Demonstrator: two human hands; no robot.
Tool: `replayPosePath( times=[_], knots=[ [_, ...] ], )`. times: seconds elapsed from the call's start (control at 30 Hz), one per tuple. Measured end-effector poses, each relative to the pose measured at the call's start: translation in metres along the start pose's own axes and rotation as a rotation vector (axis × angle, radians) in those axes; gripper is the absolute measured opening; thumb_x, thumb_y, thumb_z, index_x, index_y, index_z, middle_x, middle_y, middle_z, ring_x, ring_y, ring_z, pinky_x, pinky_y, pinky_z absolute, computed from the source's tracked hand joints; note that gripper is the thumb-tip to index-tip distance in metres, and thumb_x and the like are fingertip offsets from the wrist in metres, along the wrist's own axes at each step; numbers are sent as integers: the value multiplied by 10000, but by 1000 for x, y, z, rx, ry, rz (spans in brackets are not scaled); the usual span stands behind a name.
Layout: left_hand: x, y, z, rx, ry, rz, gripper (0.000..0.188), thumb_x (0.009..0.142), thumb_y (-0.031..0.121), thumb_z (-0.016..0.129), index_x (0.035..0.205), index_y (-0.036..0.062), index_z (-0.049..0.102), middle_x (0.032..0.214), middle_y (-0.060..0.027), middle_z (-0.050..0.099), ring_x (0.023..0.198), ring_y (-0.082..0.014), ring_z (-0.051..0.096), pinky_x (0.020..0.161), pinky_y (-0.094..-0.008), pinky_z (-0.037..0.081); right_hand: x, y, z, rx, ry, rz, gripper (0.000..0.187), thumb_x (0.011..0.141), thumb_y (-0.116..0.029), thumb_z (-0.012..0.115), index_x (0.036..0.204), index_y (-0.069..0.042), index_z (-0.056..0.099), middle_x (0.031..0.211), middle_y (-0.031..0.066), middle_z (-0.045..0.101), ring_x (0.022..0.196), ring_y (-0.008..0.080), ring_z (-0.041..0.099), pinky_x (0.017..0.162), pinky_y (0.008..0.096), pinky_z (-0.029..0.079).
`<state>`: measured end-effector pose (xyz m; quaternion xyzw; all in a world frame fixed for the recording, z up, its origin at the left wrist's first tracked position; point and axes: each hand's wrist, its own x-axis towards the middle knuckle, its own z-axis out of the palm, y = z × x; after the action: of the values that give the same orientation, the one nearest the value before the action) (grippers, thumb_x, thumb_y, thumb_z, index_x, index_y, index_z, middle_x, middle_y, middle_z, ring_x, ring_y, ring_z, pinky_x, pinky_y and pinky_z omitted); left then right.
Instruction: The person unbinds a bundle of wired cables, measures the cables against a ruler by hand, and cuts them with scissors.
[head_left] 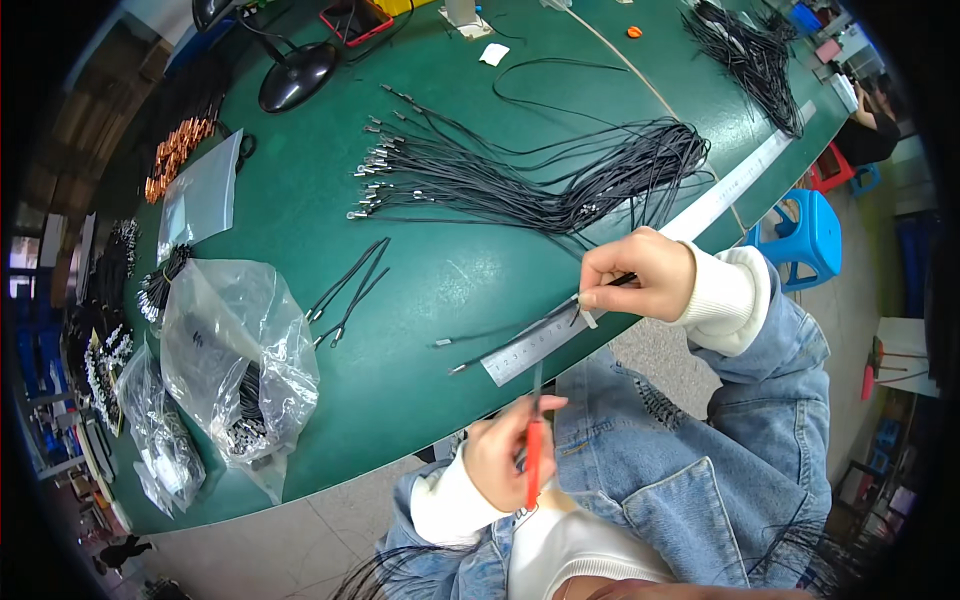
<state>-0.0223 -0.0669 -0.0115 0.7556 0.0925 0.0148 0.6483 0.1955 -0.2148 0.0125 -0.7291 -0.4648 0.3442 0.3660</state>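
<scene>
My right hand point(640, 275) is closed in a pinch on thin black cables at the table's front edge. The cables point(490, 338) run left from my fingers and end in small metal tips. Beneath that hand lies a metal ruler point(530, 350), with a small pale strip point(589, 319) near the fingertips. Just off the edge, my left hand point(500, 455) is wrapped round a red-handled tool point(534, 462). Its narrow grey blade points up toward the ruler; the blade is blurred, and its exact kind cannot be made out.
Behind my hands lies a large bundle of black cables point(600, 185) with metal ends. Several short cables point(350, 290) rest to the left, near clear plastic bags point(235, 340). A long white strip point(735, 180) extends along the right. Blue stools point(810, 235) stand beyond the edge.
</scene>
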Motion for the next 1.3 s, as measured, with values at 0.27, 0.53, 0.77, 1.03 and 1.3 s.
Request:
replayPosePath(
  times=[0.27, 0.53, 0.77, 1.03, 1.3],
  knots=[
    [32, -4, 21, 52, -123, -15, 300, 758, 38, 540, 1041, -64, 537, 641, -71, 569, 550, -171, 590, 574, -271, 471, -2, -5, 4, 145, 29, 65, 117, 861, -95, 602, 844, 21, 613, 729, 69, 653, 673, 105, 616, 571, 235, 463],
    [46, -3, 38, 110, -23, -49, 323, 749, 1, 541, 1066, -59, 540, 643, -72, 577, 566, -160, 606, 578, -260, 480, -5, -6, 7, 164, 157, 7, 95, 838, -94, 618, 816, -2, 609, 643, 60, 631, 569, 93, 596, 510, 229, 452],
    [52, 1, 45, 71, 22, -58, 322, 752, -4, 542, 1068, -65, 535, 646, -76, 586, 570, -152, 613, 568, -255, 479, -6, -11, 7, 204, 159, 16, 85, 840, -60, 604, 817, 22, 602, 679, 81, 644, 620, 108, 628, 543, 229, 482],
    [56, 2, 49, 65, 77, -51, 266, 756, 1, 566, 1013, -58, 526, 648, -92, 592, 562, -204, 630, 552, -273, 479, -4, -9, 9, 213, 189, 37, 70, 829, -42, 596, 797, 21, 596, 689, 90, 639, 625, 138, 636, 572, 245, 500],
    [56, -3, 48, 80, 83, -30, 383, 740, 26, 607, 1100, -49, 502, 639, -128, 595, 573, -266, 634, 544, -336, 493, -1, -16, 10, 145, 213, 60, 72, 814, -57, 604, 778, 4, 597, 656, 70, 619, 559, 125, 599, 513, 246, 472]
  ],
)
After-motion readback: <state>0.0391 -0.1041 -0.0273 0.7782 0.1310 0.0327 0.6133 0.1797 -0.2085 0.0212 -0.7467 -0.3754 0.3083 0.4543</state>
